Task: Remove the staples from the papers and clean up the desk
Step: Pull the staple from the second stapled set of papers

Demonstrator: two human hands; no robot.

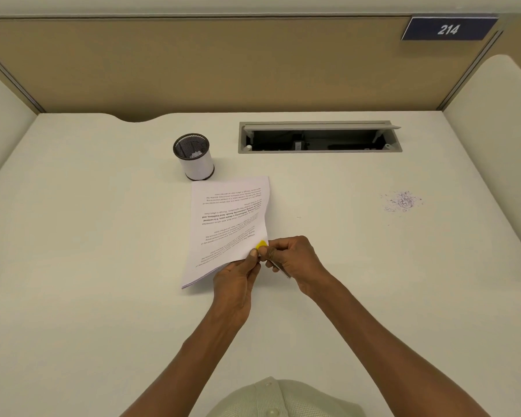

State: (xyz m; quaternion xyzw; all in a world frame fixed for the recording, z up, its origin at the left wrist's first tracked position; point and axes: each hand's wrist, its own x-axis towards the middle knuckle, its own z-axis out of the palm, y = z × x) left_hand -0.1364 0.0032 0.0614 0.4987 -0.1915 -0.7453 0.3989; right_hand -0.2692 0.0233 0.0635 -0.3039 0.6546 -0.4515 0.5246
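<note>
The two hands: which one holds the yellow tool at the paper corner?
The right hand: it holds the yellow tool. The left hand only pinches the stapled papers.

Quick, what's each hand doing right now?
Left hand: pinching the corner of the papers.
Right hand: gripping a yellow-tipped tool at that corner.

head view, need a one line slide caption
Left hand pinches the paper stack corner while right hand works a yellow-tipped staple remover there.
</note>
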